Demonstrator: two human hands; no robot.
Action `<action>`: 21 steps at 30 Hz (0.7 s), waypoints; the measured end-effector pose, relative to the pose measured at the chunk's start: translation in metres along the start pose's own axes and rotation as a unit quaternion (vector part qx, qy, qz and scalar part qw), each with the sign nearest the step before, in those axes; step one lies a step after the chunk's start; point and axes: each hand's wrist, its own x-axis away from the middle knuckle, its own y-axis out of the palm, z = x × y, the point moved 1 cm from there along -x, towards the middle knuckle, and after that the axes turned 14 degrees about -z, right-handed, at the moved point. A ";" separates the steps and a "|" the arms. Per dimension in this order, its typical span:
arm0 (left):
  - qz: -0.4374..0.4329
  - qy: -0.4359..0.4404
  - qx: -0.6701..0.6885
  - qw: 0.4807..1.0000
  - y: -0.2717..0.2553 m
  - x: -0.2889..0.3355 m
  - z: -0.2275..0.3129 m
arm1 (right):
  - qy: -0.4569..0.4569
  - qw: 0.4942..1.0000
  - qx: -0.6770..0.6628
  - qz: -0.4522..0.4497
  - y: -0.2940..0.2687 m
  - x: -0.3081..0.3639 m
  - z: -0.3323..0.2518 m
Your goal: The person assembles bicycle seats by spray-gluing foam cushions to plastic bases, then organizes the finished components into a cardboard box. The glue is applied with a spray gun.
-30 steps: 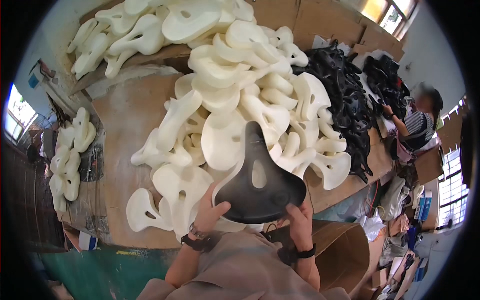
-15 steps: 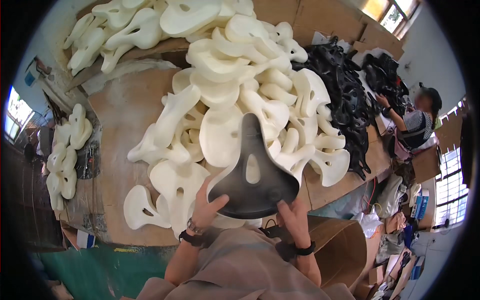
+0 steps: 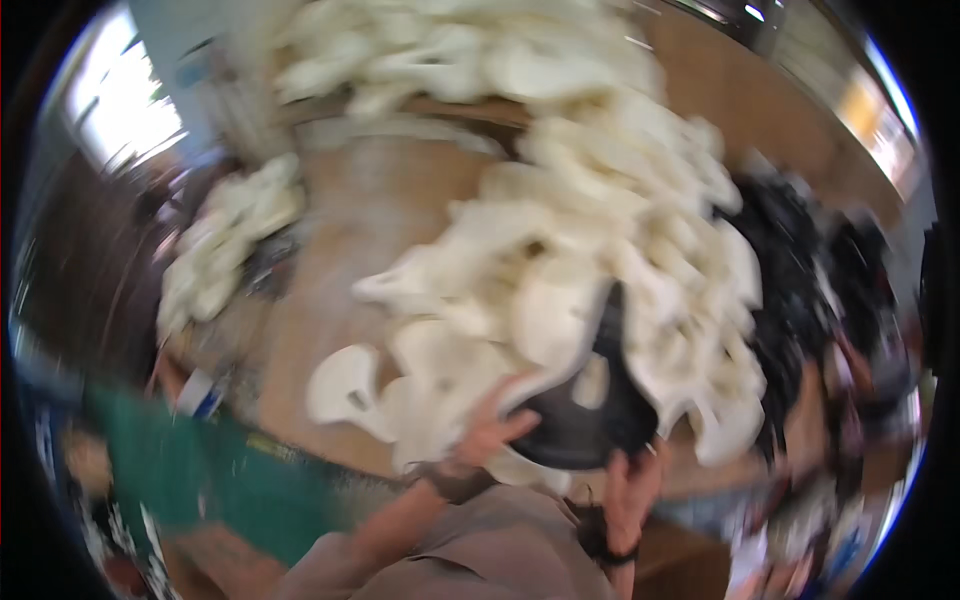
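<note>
A black bicycle saddle [image 3: 565, 430] with a slot in its middle is held up before me, its narrow nose pointing away. My left hand [image 3: 490, 432] grips its left rear edge, thumb on top. At the right rear edge, my right hand [image 3: 632, 490] is closed on the saddle, though motion blurs its fingers. Behind and beneath it lies a large heap of cream-white foam saddle pads [image 3: 455, 350], many with slots like the one in the black saddle. One white pad [image 3: 345, 390] lies at the heap's near left.
Black saddle pieces [image 3: 790, 290] are piled right of the white heap. More white pads [image 3: 225, 245] lie at the left, and others [image 3: 430, 60] at the back. Brown cardboard [image 3: 340, 240] covers the table; a green surface [image 3: 200, 470] shows at the near left.
My view has swung left, so the scene shifts right in the picture and blurs. Both hands still hold the black saddle. The person at the right is no longer clearly visible.
</note>
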 end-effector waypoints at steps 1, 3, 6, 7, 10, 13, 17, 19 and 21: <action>-0.016 0.029 -0.022 0.999 -0.001 0.000 -0.002 | -0.006 0.997 0.076 -0.004 -0.004 0.003 0.006; 0.017 0.073 -0.063 0.995 -0.008 0.010 0.003 | -0.044 0.980 0.190 -0.044 -0.012 0.001 0.011; 0.051 0.137 0.041 0.988 -0.008 0.045 0.020 | -0.079 0.959 0.197 -0.189 -0.034 -0.030 0.033; 0.087 0.157 0.030 0.983 -0.009 0.060 0.022 | -0.072 0.950 0.177 -0.246 -0.037 -0.048 0.043; 0.170 0.201 -0.003 0.965 -0.016 0.100 0.016 | -0.249 0.898 0.261 -0.251 0.010 -0.041 -0.014; 0.243 0.209 -0.006 0.947 -0.011 0.135 0.020 | -0.222 0.900 0.151 -0.345 0.039 -0.048 -0.028; 0.305 0.230 -0.049 0.923 -0.006 0.164 0.021 | -0.169 0.884 0.063 -0.432 0.139 -0.048 -0.069; 0.311 0.224 -0.075 0.921 -0.002 0.175 0.026 | -0.165 0.866 0.047 -0.469 0.209 -0.037 -0.105; 0.304 0.214 -0.093 0.924 0.003 0.179 0.029 | -0.161 0.852 0.033 -0.498 0.255 -0.033 -0.125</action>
